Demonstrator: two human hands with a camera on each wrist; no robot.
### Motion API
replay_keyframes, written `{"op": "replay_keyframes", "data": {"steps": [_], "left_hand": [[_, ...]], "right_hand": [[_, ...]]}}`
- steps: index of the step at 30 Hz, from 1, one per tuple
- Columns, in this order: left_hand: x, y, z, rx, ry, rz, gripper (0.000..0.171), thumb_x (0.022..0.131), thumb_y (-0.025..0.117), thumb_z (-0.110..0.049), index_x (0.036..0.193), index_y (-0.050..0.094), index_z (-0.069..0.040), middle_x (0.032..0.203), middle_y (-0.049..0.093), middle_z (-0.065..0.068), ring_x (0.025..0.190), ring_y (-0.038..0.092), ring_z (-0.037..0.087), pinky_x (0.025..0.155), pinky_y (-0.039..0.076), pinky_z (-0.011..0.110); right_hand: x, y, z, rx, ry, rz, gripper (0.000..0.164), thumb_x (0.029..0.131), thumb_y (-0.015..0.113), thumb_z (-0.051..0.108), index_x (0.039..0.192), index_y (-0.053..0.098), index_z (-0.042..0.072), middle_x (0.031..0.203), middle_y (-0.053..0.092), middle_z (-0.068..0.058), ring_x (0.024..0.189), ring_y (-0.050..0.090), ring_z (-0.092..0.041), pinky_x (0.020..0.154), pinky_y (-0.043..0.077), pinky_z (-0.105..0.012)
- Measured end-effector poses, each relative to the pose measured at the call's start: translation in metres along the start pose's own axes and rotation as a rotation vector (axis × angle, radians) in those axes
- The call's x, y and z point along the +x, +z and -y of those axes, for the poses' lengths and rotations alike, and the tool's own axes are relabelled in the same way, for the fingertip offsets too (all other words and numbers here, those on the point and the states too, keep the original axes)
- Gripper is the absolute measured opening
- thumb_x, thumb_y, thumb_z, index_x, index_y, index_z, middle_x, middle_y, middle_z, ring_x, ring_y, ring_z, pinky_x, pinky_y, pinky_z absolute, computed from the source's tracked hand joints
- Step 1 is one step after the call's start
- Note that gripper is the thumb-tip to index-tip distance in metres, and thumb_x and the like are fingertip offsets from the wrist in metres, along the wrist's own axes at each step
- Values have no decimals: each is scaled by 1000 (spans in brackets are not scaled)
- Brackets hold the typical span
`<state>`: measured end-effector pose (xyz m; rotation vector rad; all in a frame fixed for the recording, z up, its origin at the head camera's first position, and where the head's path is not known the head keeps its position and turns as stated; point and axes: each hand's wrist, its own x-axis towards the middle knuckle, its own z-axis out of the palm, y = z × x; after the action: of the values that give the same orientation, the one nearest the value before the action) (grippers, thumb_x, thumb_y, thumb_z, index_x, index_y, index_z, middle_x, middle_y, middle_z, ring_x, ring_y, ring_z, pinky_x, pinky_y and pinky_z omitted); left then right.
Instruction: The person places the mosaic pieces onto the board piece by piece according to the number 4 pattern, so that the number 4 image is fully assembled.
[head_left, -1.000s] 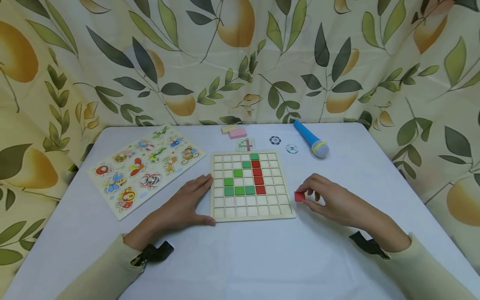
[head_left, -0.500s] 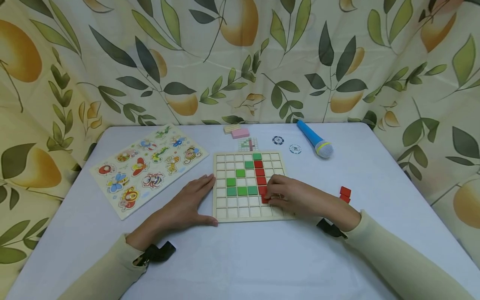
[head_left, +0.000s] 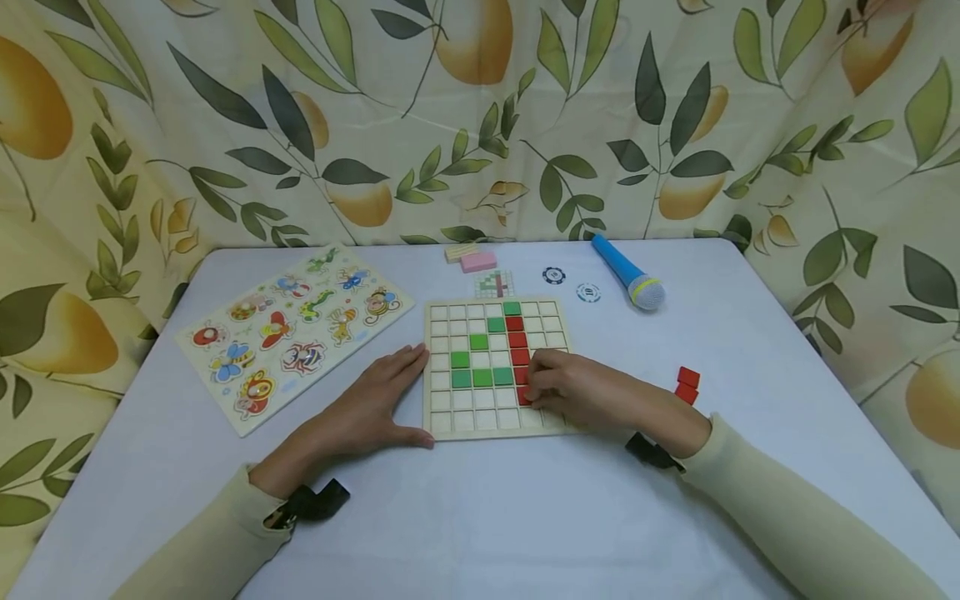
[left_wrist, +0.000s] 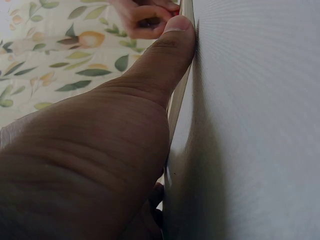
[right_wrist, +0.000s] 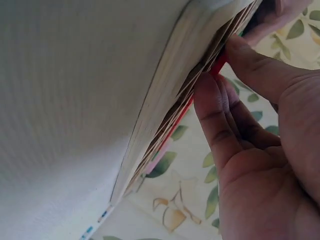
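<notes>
A square wooden grid board lies in the middle of the table, with green tiles in a stepped outline and a column of red tiles. My right hand reaches over the board's right side. Thumb and fingertips pinch a red tile at the lower end of that column; the right wrist view shows its red edge between them. My left hand rests along the board's left edge, fingers extended, thumb at the lower left corner. The right hand covers several cells on the right.
Two red tiles lie right of the board, beyond my forearm. Behind it sit a small pattern card, a pink block, two round chips and a blue toy microphone. An insect picture board lies at left.
My right hand has carried the red tile leftward from beside the board to the foot of the red column. In the last half second it has barely moved. The left hand stays in place.
</notes>
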<state>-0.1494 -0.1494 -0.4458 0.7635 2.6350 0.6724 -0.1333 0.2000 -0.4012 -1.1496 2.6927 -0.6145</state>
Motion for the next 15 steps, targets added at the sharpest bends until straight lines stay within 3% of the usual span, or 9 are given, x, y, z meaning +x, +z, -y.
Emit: {"op": "replay_keyframes", "data": {"steps": [6, 9, 12, 15], "left_hand": [[-1, 0, 0, -7, -10, -1, 130, 75, 90, -63, 173, 17, -18, 182, 13, 5, 170, 11, 34, 137, 20, 57], [-1, 1, 0, -8, -12, -2, 130, 75, 90, -63, 173, 17, -18, 182, 13, 5, 170, 11, 33, 137, 21, 56], [-1, 0, -1, -12, -8, -4, 130, 75, 90, -64, 173, 17, -19, 182, 12, 4, 170, 11, 33, 137, 21, 56], [-1, -1, -1, -9, -6, -1, 130, 75, 90, -65, 173, 16, -19, 182, 12, 3, 170, 11, 33, 137, 21, 56]], "right_hand": [[3, 0, 0, -25, -10, 2, 8, 93, 83, 11, 99, 82, 16, 106, 62, 2, 98, 61, -10, 86, 62, -25], [-5, -5, -2, -13, 36, -24, 12, 95, 81, 10, 104, 81, 18, 110, 63, 3, 101, 61, -10, 87, 62, -25], [-26, -17, -7, -9, 132, -120, 18, 96, 78, 7, 108, 80, 20, 112, 66, 7, 100, 62, -8, 84, 62, -25], [-58, -30, -15, -36, 201, -303, 24, 94, 78, -1, 109, 78, 18, 108, 71, 8, 94, 62, -3, 79, 58, -18]]}}
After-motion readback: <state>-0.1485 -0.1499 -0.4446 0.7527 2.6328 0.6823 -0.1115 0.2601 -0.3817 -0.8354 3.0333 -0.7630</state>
